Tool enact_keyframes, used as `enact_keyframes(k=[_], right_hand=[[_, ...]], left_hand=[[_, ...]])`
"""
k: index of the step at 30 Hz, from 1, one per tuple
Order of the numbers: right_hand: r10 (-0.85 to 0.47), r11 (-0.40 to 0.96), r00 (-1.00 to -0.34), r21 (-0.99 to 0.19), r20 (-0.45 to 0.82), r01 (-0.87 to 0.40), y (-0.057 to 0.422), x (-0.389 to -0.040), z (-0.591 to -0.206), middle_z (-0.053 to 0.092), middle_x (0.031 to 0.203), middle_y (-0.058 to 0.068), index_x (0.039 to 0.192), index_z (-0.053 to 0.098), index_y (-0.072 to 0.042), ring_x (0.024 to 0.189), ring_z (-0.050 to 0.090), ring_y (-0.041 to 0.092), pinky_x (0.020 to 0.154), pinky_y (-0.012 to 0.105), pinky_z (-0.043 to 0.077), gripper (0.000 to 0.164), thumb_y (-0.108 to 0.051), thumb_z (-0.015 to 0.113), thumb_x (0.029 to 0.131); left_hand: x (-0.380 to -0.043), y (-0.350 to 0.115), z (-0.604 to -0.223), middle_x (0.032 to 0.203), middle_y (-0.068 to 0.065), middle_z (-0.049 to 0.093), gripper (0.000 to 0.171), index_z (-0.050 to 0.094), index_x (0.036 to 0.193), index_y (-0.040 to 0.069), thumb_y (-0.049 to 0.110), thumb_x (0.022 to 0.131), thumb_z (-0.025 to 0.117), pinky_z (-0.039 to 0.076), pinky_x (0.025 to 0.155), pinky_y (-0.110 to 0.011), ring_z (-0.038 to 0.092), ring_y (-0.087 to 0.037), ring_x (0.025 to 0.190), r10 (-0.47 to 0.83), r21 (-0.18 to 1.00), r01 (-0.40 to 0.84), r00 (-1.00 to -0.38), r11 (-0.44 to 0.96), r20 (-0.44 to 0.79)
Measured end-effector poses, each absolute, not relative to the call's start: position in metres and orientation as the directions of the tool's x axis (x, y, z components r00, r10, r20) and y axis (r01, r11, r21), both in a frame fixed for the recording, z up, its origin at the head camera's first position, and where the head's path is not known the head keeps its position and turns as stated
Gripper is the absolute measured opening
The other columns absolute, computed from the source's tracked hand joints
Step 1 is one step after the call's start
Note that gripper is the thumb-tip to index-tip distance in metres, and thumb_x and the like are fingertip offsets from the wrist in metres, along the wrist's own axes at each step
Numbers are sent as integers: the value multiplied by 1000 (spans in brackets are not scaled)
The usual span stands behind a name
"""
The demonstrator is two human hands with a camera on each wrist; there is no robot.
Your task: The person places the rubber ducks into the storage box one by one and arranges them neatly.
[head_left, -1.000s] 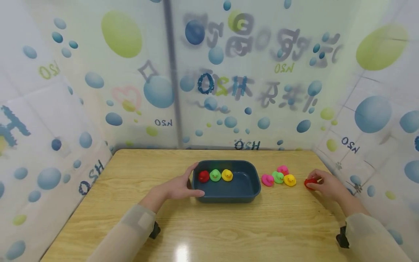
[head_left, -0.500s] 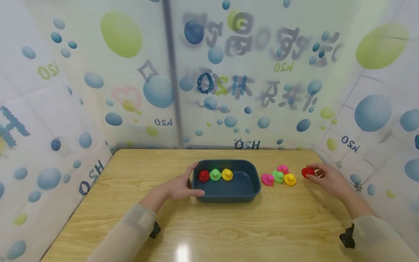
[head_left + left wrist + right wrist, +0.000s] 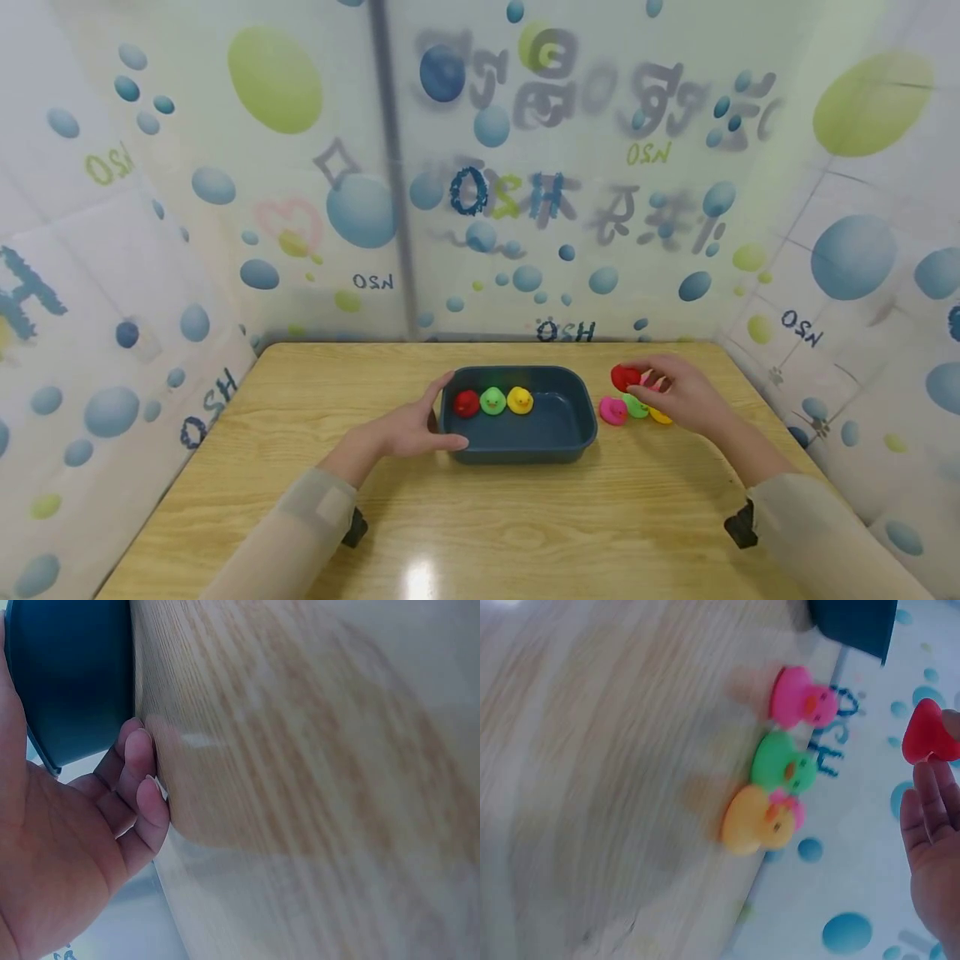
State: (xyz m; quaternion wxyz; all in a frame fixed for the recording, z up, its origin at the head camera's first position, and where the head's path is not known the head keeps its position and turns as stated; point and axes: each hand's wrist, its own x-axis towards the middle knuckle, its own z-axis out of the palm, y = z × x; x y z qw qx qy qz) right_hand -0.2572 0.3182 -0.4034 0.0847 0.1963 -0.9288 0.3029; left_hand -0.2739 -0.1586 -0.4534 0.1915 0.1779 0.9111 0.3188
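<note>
The fingers point(image 3: 931, 802) of the right hand point(image 3: 678, 396) pinched a red duck point(image 3: 625, 378) in the air; half a second earlier that duck had been right of the loose group, and it had since swung left, above the group and nearer the tray point(image 3: 517, 457); it was not yet inside, so the work looked partway through a carry. Below, on the counter point(image 3: 480, 525), a magenta duck point(image 3: 801, 699), a loose green duck point(image 3: 782, 765) and a loose yellow duck point(image 3: 751, 823) sat close together, a pink duck point(image 3: 799, 812) partly hidden behind; none seemed to have shifted. Farther left, an inner red duck point(image 3: 467, 404), an inner green duck point(image 3: 492, 402) and an inner yellow duck point(image 3: 520, 400) stood in a row in the tray, unchanged; the left hand point(image 3: 412, 429), thumb and forefinger spread rather than clenched, touched its left end as before.
</note>
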Motion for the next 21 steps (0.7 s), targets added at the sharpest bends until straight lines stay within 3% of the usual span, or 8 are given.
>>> enact_keyframes(k=[9,13,17,21], right_hand=[[-288,684,-926,-624,244,-377,259,-270,-403,73,120,12,132,72,-6,101,62,27,77,33,50,37,-18,82,99],[-304,704,-919,-591,250,-394,240,-277,-414,74,126,12,133,74,-9,111,61,33,91,46,53,35,-18,81,99],[-309,718,-911,-561,273,-412,225,-284,-428,75,132,13,132,76,-9,126,56,40,111,63,40,36,-17,81,97],[-276,728,-930,-579,241,-366,216,-288,-441,73,135,14,131,76,-11,133,48,42,115,68,27,36,-20,82,97]], left_hand=[[-273,-159,-453,115,-8,73,124,-2,177,37,69,90,80,56,99,-45,66,-19,103,448,658,199,-863,726,-233],[-273,-159,-453,113,-7,73,124,-2,177,36,69,91,81,56,97,-44,66,-19,101,452,659,203,-862,724,-230],[-274,-160,-454,108,-6,72,125,-3,177,36,69,91,81,55,92,-42,66,-18,97,462,664,211,-858,717,-226],[-275,-160,-457,109,-6,72,125,-3,177,37,69,90,81,55,92,-42,66,-18,98,464,661,216,-857,718,-224]])
